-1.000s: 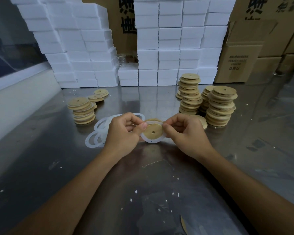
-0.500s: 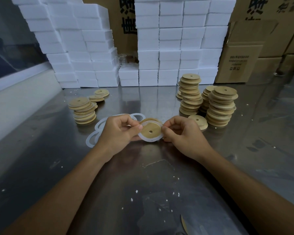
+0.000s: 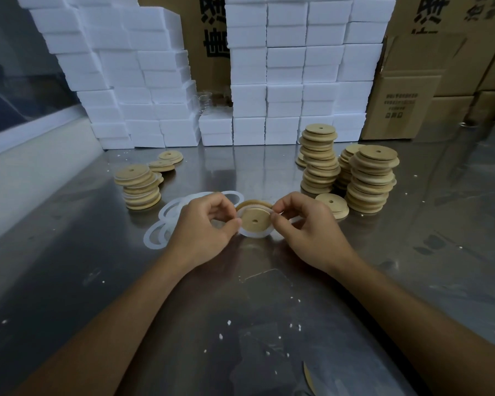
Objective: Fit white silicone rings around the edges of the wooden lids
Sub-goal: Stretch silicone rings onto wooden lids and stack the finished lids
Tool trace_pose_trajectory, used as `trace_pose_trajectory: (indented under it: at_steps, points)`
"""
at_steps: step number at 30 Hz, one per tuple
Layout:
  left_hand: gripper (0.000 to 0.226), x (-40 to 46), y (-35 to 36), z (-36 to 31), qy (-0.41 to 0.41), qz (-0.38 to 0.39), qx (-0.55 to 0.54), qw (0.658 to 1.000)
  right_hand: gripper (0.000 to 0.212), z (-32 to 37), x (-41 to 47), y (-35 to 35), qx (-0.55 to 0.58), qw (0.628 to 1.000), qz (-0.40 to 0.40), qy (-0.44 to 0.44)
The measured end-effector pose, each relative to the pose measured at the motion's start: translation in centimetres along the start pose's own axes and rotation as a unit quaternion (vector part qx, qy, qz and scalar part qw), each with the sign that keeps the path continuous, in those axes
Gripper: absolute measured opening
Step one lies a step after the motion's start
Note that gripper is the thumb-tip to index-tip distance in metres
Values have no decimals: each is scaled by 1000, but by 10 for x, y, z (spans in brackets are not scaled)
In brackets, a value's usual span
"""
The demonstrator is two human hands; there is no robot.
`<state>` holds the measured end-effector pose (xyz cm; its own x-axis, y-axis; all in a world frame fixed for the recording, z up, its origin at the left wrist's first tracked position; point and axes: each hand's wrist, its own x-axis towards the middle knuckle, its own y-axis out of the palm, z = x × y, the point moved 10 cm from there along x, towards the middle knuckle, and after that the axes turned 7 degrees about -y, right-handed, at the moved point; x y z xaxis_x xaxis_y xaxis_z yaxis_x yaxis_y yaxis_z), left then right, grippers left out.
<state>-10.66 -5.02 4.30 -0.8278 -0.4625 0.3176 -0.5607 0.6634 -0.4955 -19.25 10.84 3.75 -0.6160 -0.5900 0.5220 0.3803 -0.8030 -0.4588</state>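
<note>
A round wooden lid [image 3: 255, 220] with a centre hole is held between both hands above the steel table, tilted toward me. A white silicone ring [image 3: 252, 233] lies around its lower edge and stretches over the top. My left hand [image 3: 203, 224] pinches the ring and lid at the left edge. On the right edge, my right hand [image 3: 306, 224] pinches the same ring. Loose white rings [image 3: 157, 235] lie on the table behind my left hand. A single bare lid [image 3: 333, 204] lies just beyond my right hand.
Tall stacks of bare wooden lids [image 3: 369, 181] stand at the right; a shorter stack of ringed lids [image 3: 139, 187] stands at the left, with two more lids [image 3: 166, 161] behind it. White foam blocks [image 3: 283, 81] and cardboard boxes [image 3: 406, 90] line the back of the steel table [image 3: 240, 310].
Both hands have shifted the lid slightly away from me and turned it. The ring has been worked further round the lid's edge.
</note>
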Motion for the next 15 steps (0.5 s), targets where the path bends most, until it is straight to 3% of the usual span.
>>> trace_pose_trajectory:
  at_steps: [6,9,15]
  points:
    - [15,0,-2,-5,17,-23,-36,999,3,19,0,2,-35,998,7,-59]
    - [22,1,2,-5,12,5,-50,999,5,27,-1,6,-57,994,21,-86]
    - [27,3,5,-3,-8,44,-73,996,5,21,-1,5,-29,998,2,-64]
